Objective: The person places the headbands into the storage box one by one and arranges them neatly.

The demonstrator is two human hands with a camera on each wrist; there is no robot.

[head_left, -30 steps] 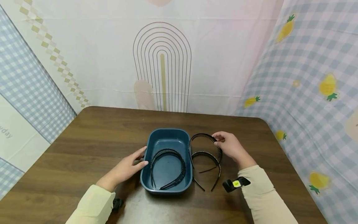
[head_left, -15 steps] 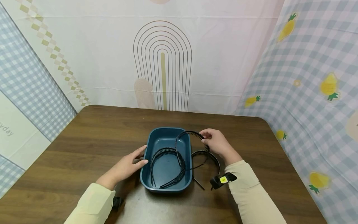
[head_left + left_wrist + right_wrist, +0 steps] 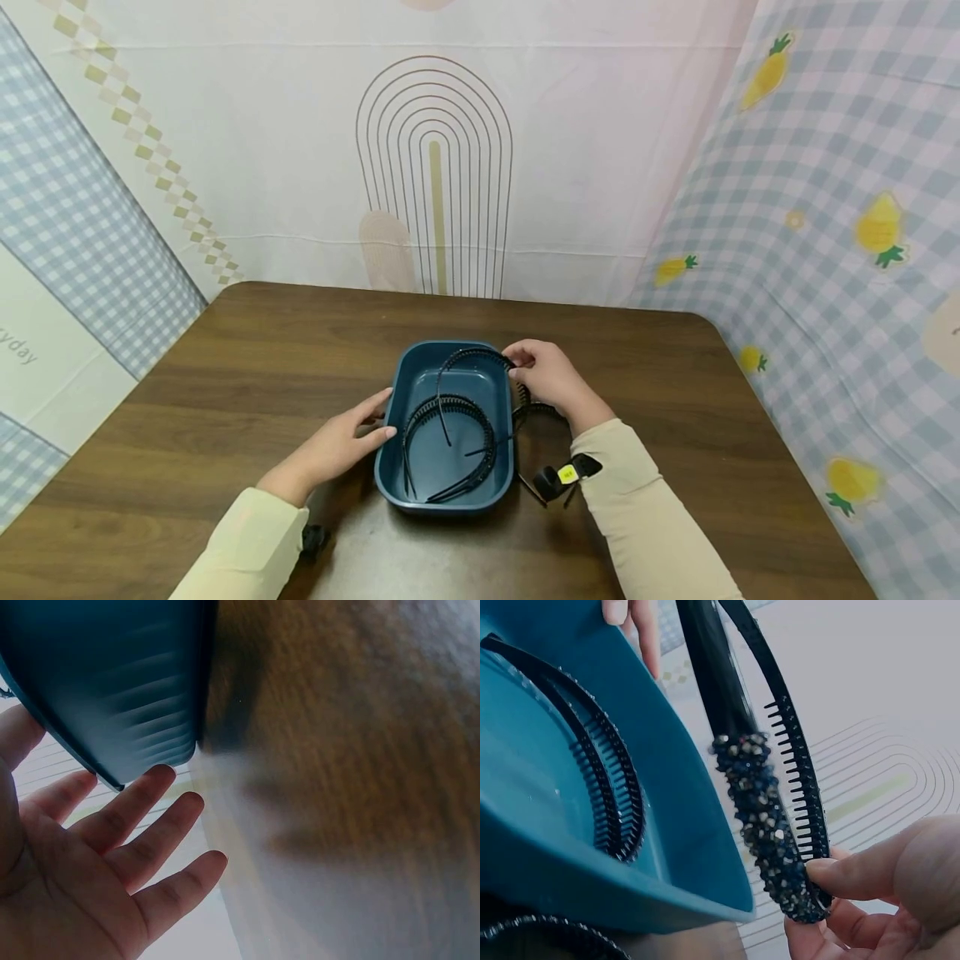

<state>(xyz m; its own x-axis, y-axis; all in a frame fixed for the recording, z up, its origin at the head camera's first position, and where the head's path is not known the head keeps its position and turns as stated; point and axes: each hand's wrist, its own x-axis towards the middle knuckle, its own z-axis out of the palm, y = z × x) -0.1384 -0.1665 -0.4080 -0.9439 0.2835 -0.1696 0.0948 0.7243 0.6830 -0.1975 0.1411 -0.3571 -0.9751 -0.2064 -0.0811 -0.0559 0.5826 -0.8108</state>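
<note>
My right hand (image 3: 551, 379) pinches a black toothed headband (image 3: 459, 353) between thumb and fingers, holding it over the right side of a blue plastic bin (image 3: 418, 371). Dark sparkling beads cover part of the held headband (image 3: 757, 817) in the right wrist view. Inside the bin lie overlapping black headbands (image 3: 489, 433), their comb teeth turned inward. With spread, fairly straight fingers, my left hand (image 3: 333, 450) touches the bin's left rim; its fingertips (image 3: 161, 772) show by the outer wall. A further headband (image 3: 542, 408) lies on the table right of the bin, partly hidden by my right arm.
The brown wooden table (image 3: 285, 358) carries the bin near its middle. Behind it hangs a white patterned cloth (image 3: 570, 167), with a blue checked cloth (image 3: 817, 275) on the right. A black wrist camera (image 3: 551, 482) sits on my right sleeve.
My right hand has moved left, carrying the held headband from the right of the bin to over it. My left hand has stayed at the bin's left rim.
</note>
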